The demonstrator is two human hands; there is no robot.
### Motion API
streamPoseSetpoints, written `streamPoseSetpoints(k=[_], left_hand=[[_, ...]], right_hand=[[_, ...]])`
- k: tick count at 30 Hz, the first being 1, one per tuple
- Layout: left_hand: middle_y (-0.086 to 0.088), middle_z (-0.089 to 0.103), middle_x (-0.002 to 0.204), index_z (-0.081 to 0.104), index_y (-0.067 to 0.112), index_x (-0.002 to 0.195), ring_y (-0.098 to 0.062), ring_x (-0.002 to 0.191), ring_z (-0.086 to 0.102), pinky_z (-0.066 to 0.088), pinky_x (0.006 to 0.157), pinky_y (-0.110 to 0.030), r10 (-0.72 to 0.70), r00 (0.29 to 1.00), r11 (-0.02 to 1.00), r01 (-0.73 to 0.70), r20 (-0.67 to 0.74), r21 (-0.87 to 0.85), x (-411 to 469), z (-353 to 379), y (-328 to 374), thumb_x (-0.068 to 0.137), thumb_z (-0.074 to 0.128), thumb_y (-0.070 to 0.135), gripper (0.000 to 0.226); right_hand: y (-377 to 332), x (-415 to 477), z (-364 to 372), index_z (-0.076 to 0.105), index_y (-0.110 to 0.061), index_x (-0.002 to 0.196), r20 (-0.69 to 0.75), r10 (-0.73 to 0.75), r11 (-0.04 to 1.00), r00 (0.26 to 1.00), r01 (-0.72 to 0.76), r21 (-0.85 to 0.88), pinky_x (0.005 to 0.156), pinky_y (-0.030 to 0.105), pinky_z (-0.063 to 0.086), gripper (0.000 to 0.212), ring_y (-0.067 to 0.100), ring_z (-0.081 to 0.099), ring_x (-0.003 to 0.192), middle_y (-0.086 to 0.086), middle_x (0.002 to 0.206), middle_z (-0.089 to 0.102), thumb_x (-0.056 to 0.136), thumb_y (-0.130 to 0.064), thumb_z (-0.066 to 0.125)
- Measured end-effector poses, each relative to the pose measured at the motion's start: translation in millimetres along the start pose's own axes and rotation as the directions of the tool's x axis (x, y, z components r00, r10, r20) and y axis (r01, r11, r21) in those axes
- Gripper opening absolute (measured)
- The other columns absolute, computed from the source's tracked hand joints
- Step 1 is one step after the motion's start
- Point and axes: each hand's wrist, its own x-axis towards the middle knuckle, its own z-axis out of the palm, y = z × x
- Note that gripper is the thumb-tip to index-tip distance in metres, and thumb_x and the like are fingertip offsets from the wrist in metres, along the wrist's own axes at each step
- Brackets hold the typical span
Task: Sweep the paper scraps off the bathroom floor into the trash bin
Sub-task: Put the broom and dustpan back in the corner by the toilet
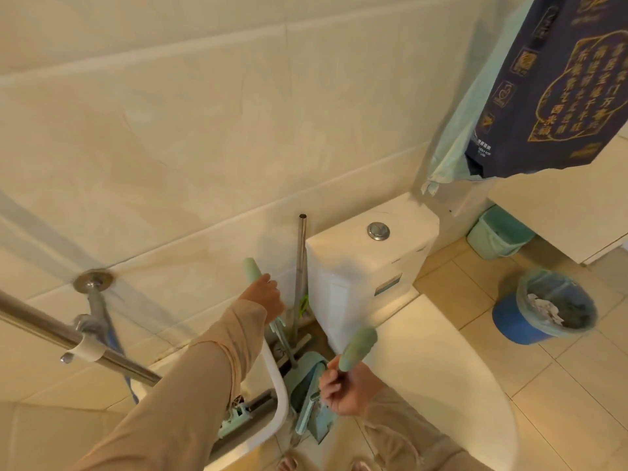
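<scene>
While left hand [263,294] grips the broom handle [252,268] and right hand [343,390] grips the dustpan handle [358,348] beside the toilet [367,263], lift both clear, then head for the blue trash bin [516,321] at right; scraps on floor not visible.

- Two hands are showing: a left hand [263,295] and a right hand [345,389].
- Two green handles are standing up: one handle [252,269] at the wall, another handle [358,348] nearer.
- Two bins are sitting on the floor: a blue trash bin [516,321] and a green bin [489,241].
- One toilet [363,266] is showing.
- One dustpan [306,379] is standing.
</scene>
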Motion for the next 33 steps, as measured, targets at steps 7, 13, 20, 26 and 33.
streamPoseSetpoints(k=[7,13,20,26,33], left_hand=[[-0.015,0.063,0.12,0.063,0.005,0.11,-0.035,0.118,0.047,0.014,0.116,-0.045,0.045,0.982,0.994,-0.026,-0.181,0.105,7.2,17.8,-32.4,0.091,0.048,0.0,0.025],[-0.006,0.067,0.115,0.067,0.011,0.106,-0.028,0.113,0.05,0.02,0.114,-0.039,-0.015,0.979,0.994,0.037,-0.205,0.102,18.5,16.8,-41.1,0.092,0.05,0.007,0.023],[-0.014,0.055,0.123,0.059,0.002,0.115,-0.035,0.125,0.039,0.004,0.119,-0.048,-0.155,0.981,0.985,0.143,-0.118,-0.101,38.6,35.0,-35.8,0.096,0.033,-0.001,0.032],[0.0,0.061,0.125,0.064,0.019,0.113,-0.03,0.132,0.038,0.004,0.118,-0.052,-0.001,0.988,0.974,0.036,-0.156,0.223,58.4,18.1,-61.5,0.09,0.057,0.012,0.025],[-0.007,0.056,0.124,0.062,0.013,0.115,-0.029,0.126,0.041,0.013,0.118,-0.047,-0.026,0.979,0.999,0.035,-0.2,0.038,70.1,24.3,-76.3,0.09,0.054,0.006,0.027]], right_hand=[[-8.5,6.4,48.2,0.046,-0.008,0.048,0.008,-0.093,0.971,0.996,0.089,0.223,0.028,0.006,0.032,0.05,0.016,0.047,0.019,0.004,0.028,0.044,0.096,-0.013,0.031],[-26.4,18.7,81.3,0.047,-0.007,0.061,0.002,-0.117,0.955,0.993,0.112,0.275,0.031,0.01,0.041,0.035,0.017,0.055,0.024,0.007,0.032,0.051,0.095,-0.017,0.042],[-57.2,52.1,100.4,0.054,-0.003,0.049,-0.029,-0.04,0.991,0.999,0.043,0.129,0.033,0.013,0.045,0.052,0.018,0.058,0.028,0.009,0.036,0.054,0.095,-0.027,0.048],[-89.9,68.6,142.6,0.052,-0.009,0.067,-0.001,0.036,0.993,0.999,-0.036,0.109,0.03,0.007,0.033,0.039,0.015,0.051,0.023,0.006,0.033,0.051,0.098,-0.03,0.04],[-113.2,78.9,164.3,0.05,-0.008,0.06,0.027,-0.051,0.913,0.998,0.035,0.407,0.028,0.007,0.034,0.045,0.013,0.046,0.017,0.008,0.026,0.046,0.099,-0.02,0.033]])
